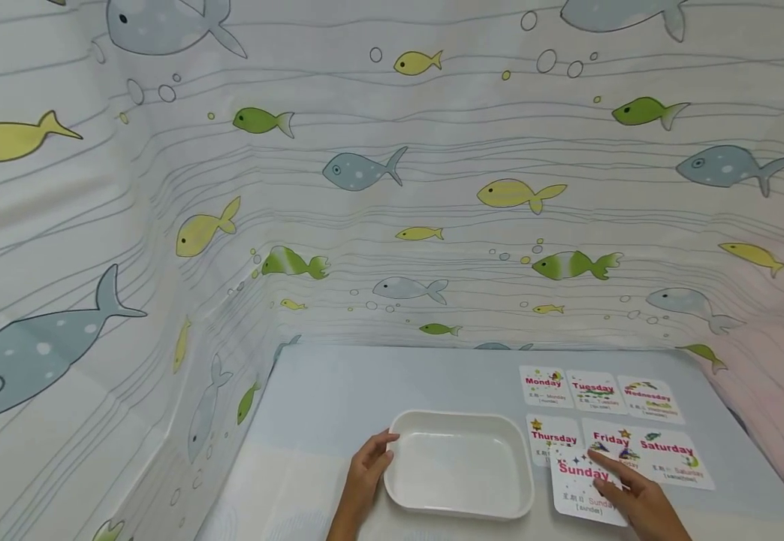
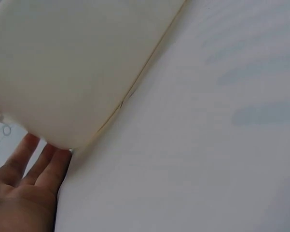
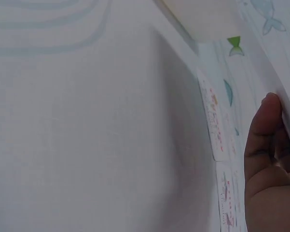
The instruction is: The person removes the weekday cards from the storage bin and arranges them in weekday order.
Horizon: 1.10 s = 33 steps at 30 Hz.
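A white rectangular tray (image 1: 459,508) with rounded corners sits on the table in the head view. My left hand (image 1: 363,473) holds its left side, fingertips at the rim; in the left wrist view, fingers of this hand (image 2: 31,186) meet the tray's outer wall (image 2: 72,72) near a corner. Right of the tray, my right hand (image 1: 635,496) pinches a white "Sunday" card (image 1: 584,492), tilted up over the lower row of cards. In the right wrist view the card (image 3: 268,67) shows nearly edge-on beside the thumb (image 3: 264,118).
Cards lie in two rows at the right: Monday (image 1: 544,387), Tuesday (image 1: 595,392) and Wednesday (image 1: 650,398) behind, Thursday (image 1: 553,434), Friday (image 1: 610,436) and Saturday (image 1: 674,458) in front. The Sunday card partly covers Thursday and Friday. Fish-patterned cloth (image 1: 432,263) hangs around the pale table (image 1: 338,391).
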Each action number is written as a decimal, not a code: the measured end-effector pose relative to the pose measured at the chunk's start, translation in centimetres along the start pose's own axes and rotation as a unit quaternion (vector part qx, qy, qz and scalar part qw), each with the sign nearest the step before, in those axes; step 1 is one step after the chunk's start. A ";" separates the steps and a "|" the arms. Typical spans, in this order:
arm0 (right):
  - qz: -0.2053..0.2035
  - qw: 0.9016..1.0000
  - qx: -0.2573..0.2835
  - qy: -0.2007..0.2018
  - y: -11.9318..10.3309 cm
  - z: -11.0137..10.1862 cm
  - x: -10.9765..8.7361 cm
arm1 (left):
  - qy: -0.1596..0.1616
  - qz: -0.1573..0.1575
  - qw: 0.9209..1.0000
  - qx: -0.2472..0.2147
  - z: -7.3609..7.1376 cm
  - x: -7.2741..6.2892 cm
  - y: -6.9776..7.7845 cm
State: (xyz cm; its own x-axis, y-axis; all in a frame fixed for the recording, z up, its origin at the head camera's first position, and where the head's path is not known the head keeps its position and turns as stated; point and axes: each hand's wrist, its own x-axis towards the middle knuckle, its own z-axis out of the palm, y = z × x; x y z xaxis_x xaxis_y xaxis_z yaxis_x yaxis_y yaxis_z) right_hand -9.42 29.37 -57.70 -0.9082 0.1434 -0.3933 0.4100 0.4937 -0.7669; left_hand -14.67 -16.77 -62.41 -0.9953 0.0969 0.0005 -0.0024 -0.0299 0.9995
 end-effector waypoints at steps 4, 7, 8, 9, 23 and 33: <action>0.005 1.000 0.027 -0.005 0.5 0.8 -0.2 | 0.002 0.003 1.000 0.001 0.0 0.0 -0.1; 0.013 0.997 0.070 -0.011 0.9 1.4 -0.4 | 0.002 0.002 1.000 0.007 -0.1 0.0 -0.1; 0.015 0.996 0.083 -0.012 1.0 1.6 -0.4 | 0.001 0.001 1.000 0.006 -0.1 0.0 -0.1; 0.017 0.995 0.093 -0.015 1.2 1.7 -0.5 | 0.002 -0.001 1.000 0.004 -0.1 0.0 -0.1; -0.063 0.967 0.171 -0.178 3.2 1.4 0.2 | -0.003 0.002 1.000 -0.007 -0.2 0.1 -0.4; -0.052 0.982 0.108 -0.146 2.9 1.8 0.1 | -0.013 0.006 1.000 -0.024 -0.2 0.0 -0.3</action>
State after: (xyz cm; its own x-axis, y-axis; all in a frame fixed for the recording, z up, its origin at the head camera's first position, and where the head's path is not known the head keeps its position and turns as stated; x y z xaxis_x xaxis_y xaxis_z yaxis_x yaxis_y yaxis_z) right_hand -8.21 29.28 -60.85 -0.8963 -0.1651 -0.4117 0.3536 0.2944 -0.8879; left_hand -14.69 -16.94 -62.67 -0.9925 0.1213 0.0132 0.0035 -0.0796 0.9968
